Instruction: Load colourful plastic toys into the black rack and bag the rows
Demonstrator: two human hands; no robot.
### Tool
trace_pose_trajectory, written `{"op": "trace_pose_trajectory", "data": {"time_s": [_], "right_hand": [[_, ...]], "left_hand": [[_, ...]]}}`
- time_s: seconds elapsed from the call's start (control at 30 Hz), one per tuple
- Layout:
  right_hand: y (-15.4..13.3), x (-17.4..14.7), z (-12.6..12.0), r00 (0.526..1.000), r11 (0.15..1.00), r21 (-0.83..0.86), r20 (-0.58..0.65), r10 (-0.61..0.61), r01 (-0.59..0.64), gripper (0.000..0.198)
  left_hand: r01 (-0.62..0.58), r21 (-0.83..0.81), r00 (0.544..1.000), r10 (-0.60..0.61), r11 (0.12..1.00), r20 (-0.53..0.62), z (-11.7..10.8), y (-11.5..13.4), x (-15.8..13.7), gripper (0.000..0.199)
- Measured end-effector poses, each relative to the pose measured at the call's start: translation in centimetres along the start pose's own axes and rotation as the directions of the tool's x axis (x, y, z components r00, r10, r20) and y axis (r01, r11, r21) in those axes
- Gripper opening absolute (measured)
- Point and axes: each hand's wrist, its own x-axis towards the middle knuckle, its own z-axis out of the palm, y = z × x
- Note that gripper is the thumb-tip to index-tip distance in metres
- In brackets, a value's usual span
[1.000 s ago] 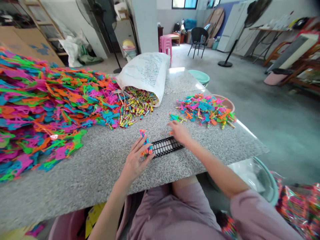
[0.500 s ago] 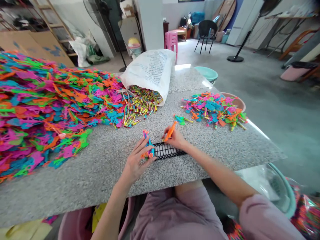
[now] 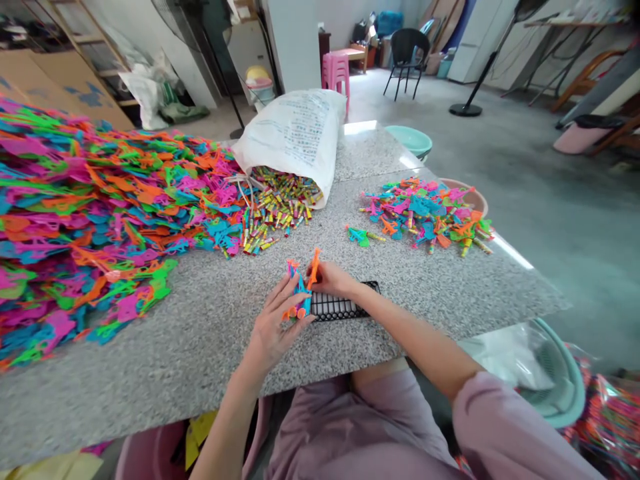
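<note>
My left hand [image 3: 275, 327] is closed around a small bunch of plastic toy pieces [image 3: 302, 301], blue, orange and pink, at the left end of a black lattice basket [image 3: 340, 307]. Between the fingers of my right hand [image 3: 333, 279] is an orange plastic toy piece [image 3: 314, 268], its narrow end pointing up. It is beside the bunch, over the basket's left part; whether the two touch I cannot tell. My right forearm passes over the basket's right end. Beyond my hands, a green-and-blue toy piece with a yellow stick [image 3: 361, 235] lies on the speckled table [image 3: 240, 300].
A large heap of coloured plastic pieces [image 3: 100, 220] covers the table's left side. Short printed tubes [image 3: 285, 200] spill from a white sack [image 3: 300, 127]. Toy pieces with tubes [image 3: 425, 213] are piled at the right. Basins [image 3: 565, 400] stand beside and below the table.
My right hand has moved left with the orange toy piece, from above the basket's middle to beside my left hand. The piece is now more upright. My left hand keeps its hold on the bunch.
</note>
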Motion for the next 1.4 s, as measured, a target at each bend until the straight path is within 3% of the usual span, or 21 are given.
{"op": "trace_pose_trajectory", "data": {"time_s": [0.13, 0.27, 0.4, 0.5, 0.6, 0.67, 0.7, 0.73, 0.77, 0.83, 0.97, 1.07, 1.17, 1.2, 1.27, 1.33, 1.4], "right_hand": [[0.2, -0.4, -0.4, 1.0, 1.0, 0.011, 0.008, -0.02, 0.02, 0.021], [-0.7, -0.2, -0.4, 0.989, 0.972, -0.204, 0.11, -0.099, 0.12, 0.026], [-2.4, 0.8, 0.0, 0.984, 0.927, -0.348, 0.151, -0.09, 0.138, 0.043], [-2.7, 1.4, 0.1, 0.976, 0.931, -0.321, 0.186, -0.115, 0.171, 0.031], [-1.1, 0.7, -1.5, 0.974, 0.943, -0.27, 0.165, -0.155, 0.196, 0.038], [1.1, -0.5, -3.7, 0.998, 0.938, -0.346, -0.048, -0.044, 0.025, 0.045], [2.3, -1.1, -5.1, 0.976, 0.908, -0.394, -0.21, 0.063, -0.144, 0.045], [3.5, -1.7, -6.5, 0.919, 0.85, -0.422, -0.358, 0.165, -0.316, 0.043], [4.6, -2.2, -7.8, 0.876, 0.807, -0.427, -0.432, 0.216, -0.409, 0.042], [6.3, -2.6, -9.9, 0.843, 0.763, -0.433, -0.469, 0.263, -0.479, 0.037], [7.1, -2.7, -11.1, 0.863, 0.782, -0.422, -0.42, 0.28, -0.459, 0.027], [5.6, -3.6, -9.7, 0.848, 0.846, -0.277, -0.423, 0.318, -0.456, 0.012], [3.0, -5.6, -6.1, 0.89, 0.935, 0.103, -0.289, 0.354, -0.339, 0.008], [2.1, -6.4, -4.6, 0.918, 0.924, 0.257, -0.207, 0.339, -0.283, 0.012], [0.4, -7.7, -1.4, 0.952, 0.824, 0.525, -0.075, 0.295, -0.214, 0.015], [-0.8, -8.5, 1.4, 0.957, 0.759, 0.615, -0.02, 0.288, -0.216, 0.014], [-1.4, -8.7, 3.0, 0.951, 0.776, 0.584, -0.022, 0.308, -0.238, 0.013]], "left_hand": [[-0.013, -0.01, 1.0, 0.012, 1.0, -0.018, 0.0, 0.1, 0.0, 0.032], [-0.024, 0.016, 0.999, 0.025, 1.0, -0.032, 0.2, 0.3, 0.1, 0.032], [-0.065, 0.109, 0.997, 0.07, 0.992, -0.041, 0.2, 0.1, 0.5, 0.033], [-0.109, 0.134, 0.994, 0.107, 0.985, 0.025, -0.3, -0.2, 1.0, 0.033], [-0.122, 0.142, 0.99, 0.11, 0.982, 0.094, -0.8, -0.5, 1.4, 0.033], [-0.116, 0.119, 0.989, 0.104, 0.986, 0.104, -0.9, -0.5, 1.5, 0.033], [-0.113, 0.101, 0.99, 0.103, 0.988, 0.101, -0.9, -0.5, 1.5, 0.032], [-0.115, 0.085, 0.99, 0.107, 0.99, 0.095, -0.8, -0.5, 1.4, 0.031], [-0.118, 0.073, 0.99, 0.111, 0.99, 0.09, -0.8, -0.4, 1.4, 0.031], [-0.115, 0.065, 0.99, 0.109, 0.991, 0.092, -0.6, -0.3, 1.4, 0.031], [-0.088, 0.069, 0.992, 0.081, 0.994, 0.095, -0.6, 0.0, 1.1, 0.032], [-0.062, 0.056, 0.996, 0.058, 0.996, 0.069, -0.6, 0.2, 0.9, 0.034], [-0.041, 0.05, 0.996, 0.037, 0.998, 0.08, -0.5, 0.2, 0.8, 0.035], [-0.039, 0.052, 0.996, 0.034, 0.998, 0.086, -0.4, 0.2, 0.9, 0.036], [-0.043, 0.05, 0.996, 0.039, 0.998, 0.084, -0.3, 0.0, 0.8, 0.037], [-0.053, 0.048, 0.996, 0.049, 0.997, 0.077, -0.1, -0.2, 0.8, 0.038], [-0.057, 0.053, 0.995, 0.052, 0.997, 0.084, -0.1, -0.3, 0.7, 0.039]]}}
